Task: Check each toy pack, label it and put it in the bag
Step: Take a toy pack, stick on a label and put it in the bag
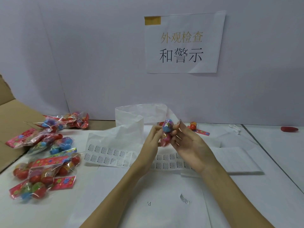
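Here, both hands — left hand (152, 137), right hand (184, 140) — pinch the toy pack (166, 132) above the label sheet (111, 156); it looks light, crinkly, slippery — best held by its sides.

A paper sign (184, 43) taped to the wall reads 外观检查 in orange, with 和警示 in black beneath. Below the sign, on the table, a label sheet (111, 155) carries rows of small warning labels, print too small to read. Nearer still, a white paper (148, 203) shows "P," upside down.
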